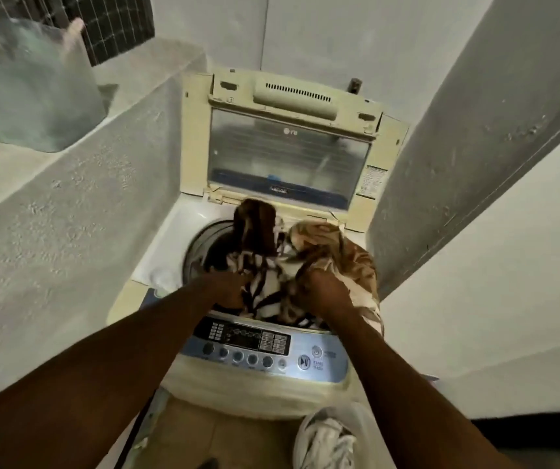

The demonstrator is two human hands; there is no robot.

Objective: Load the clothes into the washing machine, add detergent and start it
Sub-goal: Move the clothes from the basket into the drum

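A cream top-loading washing machine [258,390] stands in front of me with its lid [288,154] raised upright at the back. A bulky brown, black and white patterned blanket [309,262] fills the drum opening [200,242] and spills over its right rim. My left hand [227,287] grips the blanket at its left edge, partly sunk in the folds. My right hand [326,292] is closed on the fabric at the right. The blue control panel [265,346] with buttons lies below my wrists.
A rough concrete ledge [68,204] flanks the machine on the left, with a clear plastic bag [31,86] on top. A concrete pillar [474,123] and white wall close in on the right. A white bucket of clothes [332,438] sits on the floor below.
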